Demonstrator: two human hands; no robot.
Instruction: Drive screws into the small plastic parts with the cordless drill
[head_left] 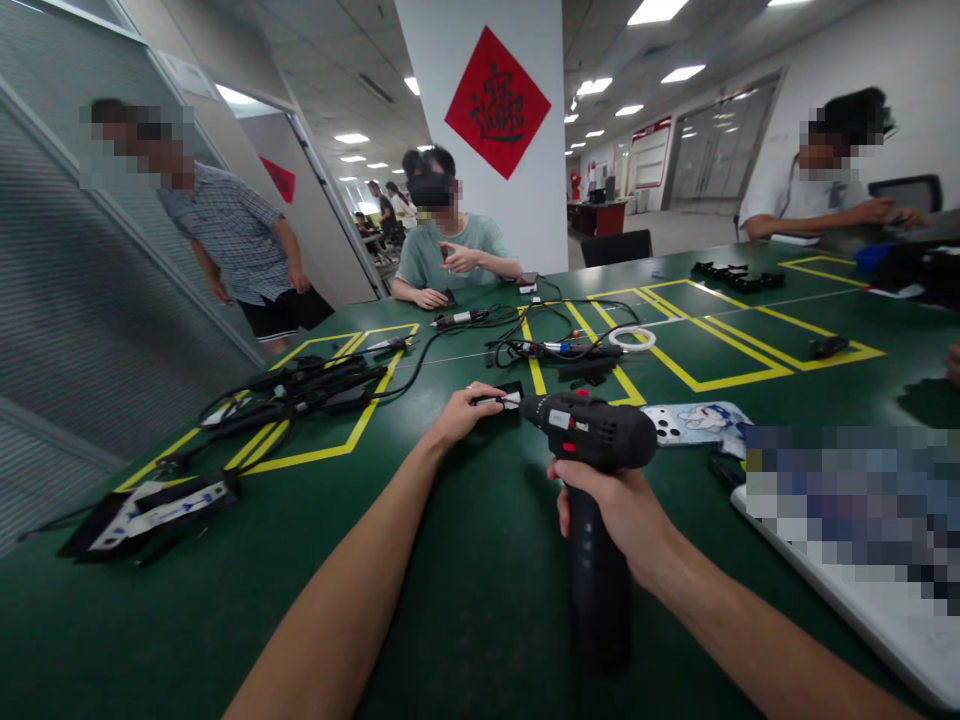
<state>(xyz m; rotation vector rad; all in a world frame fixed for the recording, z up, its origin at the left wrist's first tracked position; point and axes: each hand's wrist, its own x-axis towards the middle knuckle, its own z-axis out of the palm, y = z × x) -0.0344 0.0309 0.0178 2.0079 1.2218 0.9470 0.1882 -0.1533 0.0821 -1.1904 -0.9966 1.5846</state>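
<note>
My right hand [619, 510] is wrapped round the grip of a black cordless drill [600, 430] with red details. The drill lies level, its chuck pointing left toward the fingers of my left hand [459, 418]. Those fingers are closed on a small black part [511, 389] at the table's middle. Something pale and thin shows between the fingertips and the drill's nose; I cannot tell whether it is a bit or a piece of the part. A phone in a patterned case [694, 424] lies just right of the drill.
Black cables [300, 385] are heaped on the green table [450, 600] at left, with more cables [555, 348] across the middle. A white tape roll [632, 339] lies beyond the drill. A white-edged device [817, 590] sits at right. Co-workers sit opposite and far right; another person stands left.
</note>
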